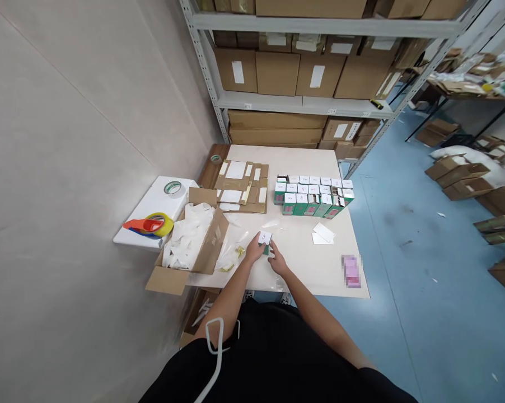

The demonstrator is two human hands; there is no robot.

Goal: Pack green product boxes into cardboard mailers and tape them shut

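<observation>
Head view, single frame. Left hand: fingers closed around a small green-and-white box, held just above the table near its front edge. Right hand: touching the same box from its near side; whether it grips or only steadies cannot be told. Both hands together, meeting at the box. Block of matching green-and-white boxes: standing in close rows toward the table's far right, apart from the hands. Two white cards: lying flat between that block and the hands. Flattened cardboard sheets: stacked at far left. Open carton of clear bags: overhanging the table's left edge. Tape rolls: on a white side stand. Shelving: loaded with brown cartons, behind the table.
</observation>
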